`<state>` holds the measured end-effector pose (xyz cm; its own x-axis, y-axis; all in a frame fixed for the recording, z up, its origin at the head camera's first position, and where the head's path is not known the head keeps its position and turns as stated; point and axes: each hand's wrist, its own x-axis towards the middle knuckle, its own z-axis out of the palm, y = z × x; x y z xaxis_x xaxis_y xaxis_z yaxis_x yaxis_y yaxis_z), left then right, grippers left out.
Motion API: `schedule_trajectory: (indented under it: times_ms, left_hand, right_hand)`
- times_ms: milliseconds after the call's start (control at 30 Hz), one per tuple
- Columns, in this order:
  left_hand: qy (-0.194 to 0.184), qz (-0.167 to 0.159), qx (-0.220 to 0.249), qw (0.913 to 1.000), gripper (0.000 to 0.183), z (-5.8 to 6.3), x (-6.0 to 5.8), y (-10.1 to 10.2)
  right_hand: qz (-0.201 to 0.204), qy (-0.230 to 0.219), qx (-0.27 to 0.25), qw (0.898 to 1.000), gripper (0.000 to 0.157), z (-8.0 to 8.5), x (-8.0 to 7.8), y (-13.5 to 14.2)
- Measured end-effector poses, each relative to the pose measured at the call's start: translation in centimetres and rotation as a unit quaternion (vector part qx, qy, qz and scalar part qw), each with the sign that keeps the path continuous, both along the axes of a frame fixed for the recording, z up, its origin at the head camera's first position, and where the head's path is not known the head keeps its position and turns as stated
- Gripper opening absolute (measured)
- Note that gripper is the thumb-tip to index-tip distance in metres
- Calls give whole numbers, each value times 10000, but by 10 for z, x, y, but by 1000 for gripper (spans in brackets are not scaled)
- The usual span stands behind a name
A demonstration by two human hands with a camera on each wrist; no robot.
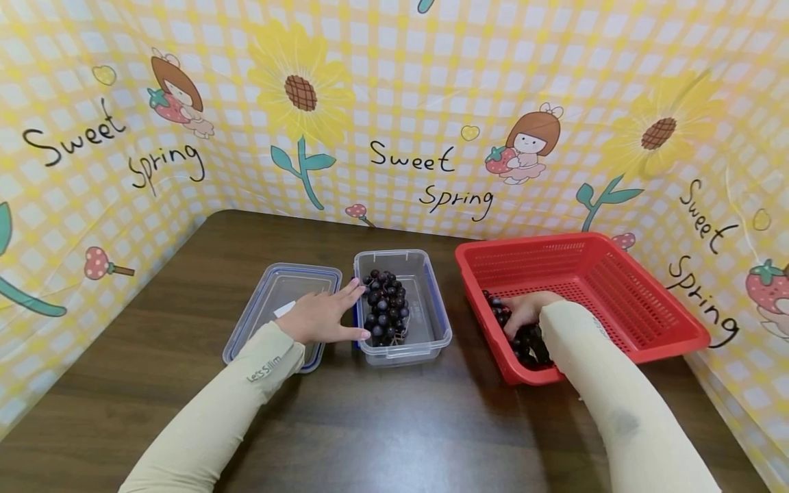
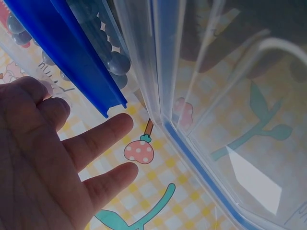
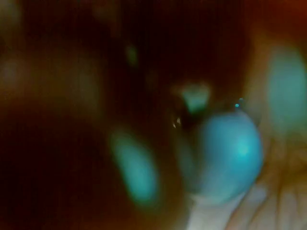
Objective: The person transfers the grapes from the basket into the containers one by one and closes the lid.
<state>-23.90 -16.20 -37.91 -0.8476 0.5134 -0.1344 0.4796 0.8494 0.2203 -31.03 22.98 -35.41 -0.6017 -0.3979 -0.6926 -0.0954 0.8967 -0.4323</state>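
A bunch of dark grapes (image 1: pixel 386 308) lies along the left side of a clear plastic container (image 1: pixel 425 301). My left hand (image 1: pixel 323 316) is at that container's left edge, fingers spread and fairly straight, fingertips right at the rim. In the left wrist view, a blue locking flap (image 2: pixel 72 52) of the container hangs above the fingers. My right hand (image 1: pixel 529 309) reaches down into a red basket (image 1: pixel 653 346) and grips another bunch of dark grapes (image 1: pixel 530 344); its fingertips are partly hidden among them. One blurred grape (image 3: pixel 230 155) fills much of the right wrist view.
The clear lid (image 1: pixel 259 301) with its blue seal lies on the brown table (image 1: pixel 370 424), left of the container and partly under the left hand and sleeve. A yellow checked cloth (image 1: pixel 407 89) walls the table's back and sides. The basket's tall perforated walls surround the right hand.
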Motion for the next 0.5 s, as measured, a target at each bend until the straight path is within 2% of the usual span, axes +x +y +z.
schedule_trajectory:
  times_ms: [267,333,400,500]
  left_hand:
    - [-15,16,-34,10000,91,1,-1,0]
    - [-9,21,-54,10000,92,1,-1,1]
    - [-14,29,-80,10000,92,1,-1,1]
    - [11,13,-88,10000,92,1,0,2]
  right_hand:
    - [-96,161,-179,9997,93,-3,-3,5]
    - [-26,111,-247,9996,95,-8,-8,9]
    - [136,159,-250,9995,94,-22,-21,18]
    - [245,314,-147,9991,91,-26,-25,19]
